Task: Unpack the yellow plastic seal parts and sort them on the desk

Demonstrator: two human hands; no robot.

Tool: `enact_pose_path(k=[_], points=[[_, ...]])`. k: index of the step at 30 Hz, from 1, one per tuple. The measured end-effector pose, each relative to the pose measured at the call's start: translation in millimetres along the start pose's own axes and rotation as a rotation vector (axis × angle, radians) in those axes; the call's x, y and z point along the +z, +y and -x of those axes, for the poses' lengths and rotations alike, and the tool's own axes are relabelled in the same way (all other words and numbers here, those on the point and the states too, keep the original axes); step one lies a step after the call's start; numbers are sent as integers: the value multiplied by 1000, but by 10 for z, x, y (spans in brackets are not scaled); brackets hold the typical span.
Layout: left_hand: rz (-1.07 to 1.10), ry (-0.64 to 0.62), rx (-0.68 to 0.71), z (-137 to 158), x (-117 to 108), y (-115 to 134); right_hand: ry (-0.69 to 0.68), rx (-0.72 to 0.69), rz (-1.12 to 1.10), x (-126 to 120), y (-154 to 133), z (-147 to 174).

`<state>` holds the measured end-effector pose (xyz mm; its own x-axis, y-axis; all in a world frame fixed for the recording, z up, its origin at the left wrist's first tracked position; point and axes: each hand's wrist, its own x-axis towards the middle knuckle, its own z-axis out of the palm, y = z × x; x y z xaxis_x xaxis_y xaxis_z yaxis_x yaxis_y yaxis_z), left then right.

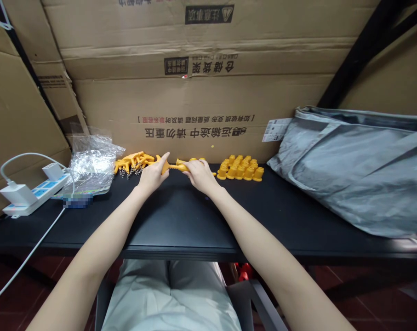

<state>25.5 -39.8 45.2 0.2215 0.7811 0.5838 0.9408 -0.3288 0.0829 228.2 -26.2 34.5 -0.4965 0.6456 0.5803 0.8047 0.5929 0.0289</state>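
Observation:
Near the back of the black table, my left hand [153, 175] is closed on an orange-yellow plastic handle [163, 164] that resembles the corkscrew handles beside it. My right hand [202, 175] is closed round a yellow plastic piece [182, 167], its far part hidden by my fingers. A thin yellow section [174, 167] bridges the gap between the hands, so the two pieces meet or join there. Left of my left hand lies a pile of orange-yellow corkscrews [134, 160] with metal spirals. On the other side stand rows of yellow flared caps [240, 168].
A cardboard wall [201, 99] closes off the back of the black table [187, 220]. At left are clear plastic bags [93, 158] and a white power strip [39, 197] with chargers and a cable. A grey fabric bag [353, 174] fills the right side.

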Motion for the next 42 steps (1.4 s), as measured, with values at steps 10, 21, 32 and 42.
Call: enact_pose_path(k=[10,21,32,42], points=[[72,-14,5,-25,8,-17,126,-45,-11,60,28,-20],[330,-85,-147,-44,7,-32,158,-84,92,47,10,-17],[252,-13,-103,-23,45,-19,114,-97,52,122,49,14],[269,-11,-74,-24,44,-32,69,-54,29,114,55,-8]])
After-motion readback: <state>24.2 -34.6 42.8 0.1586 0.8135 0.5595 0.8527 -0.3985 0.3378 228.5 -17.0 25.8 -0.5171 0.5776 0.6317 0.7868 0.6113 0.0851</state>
